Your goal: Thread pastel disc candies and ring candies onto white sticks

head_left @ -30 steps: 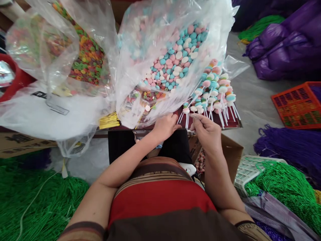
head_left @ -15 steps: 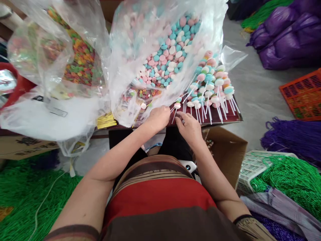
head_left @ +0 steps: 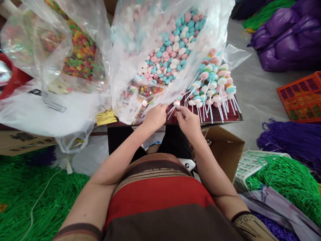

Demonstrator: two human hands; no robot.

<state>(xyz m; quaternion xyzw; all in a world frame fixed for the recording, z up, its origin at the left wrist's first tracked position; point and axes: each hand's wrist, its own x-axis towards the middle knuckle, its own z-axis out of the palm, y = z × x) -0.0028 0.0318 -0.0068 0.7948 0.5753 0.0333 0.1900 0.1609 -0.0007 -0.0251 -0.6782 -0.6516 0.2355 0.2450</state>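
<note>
My left hand (head_left: 156, 116) is closed at the table's front edge, its fingertips beside thin white sticks (head_left: 171, 112); what it grips is hidden. Close on its right, my right hand (head_left: 187, 119) pinches at a small stick with pink and white candies (head_left: 177, 103) on its upper end. Right of my hands lies a pile of candy sticks (head_left: 212, 87), their white ends pointing toward me. Behind my hands, an open clear bag (head_left: 185, 73) holds pink, blue and white candies (head_left: 167, 55). A bag of colourful ring candies (head_left: 80, 57) stands at the left.
Yellow ties (head_left: 106, 117) lie left of my hands on the dark red table (head_left: 232, 117). Below its right side is a cardboard box (head_left: 225, 150). An orange crate (head_left: 301, 97), a white basket (head_left: 250, 167) of green cords and purple bundles (head_left: 288, 36) are farther right.
My right fingers have moved up to the candies on the small stick. My left hand has shifted slightly left. The whole view has also shifted a little.
</note>
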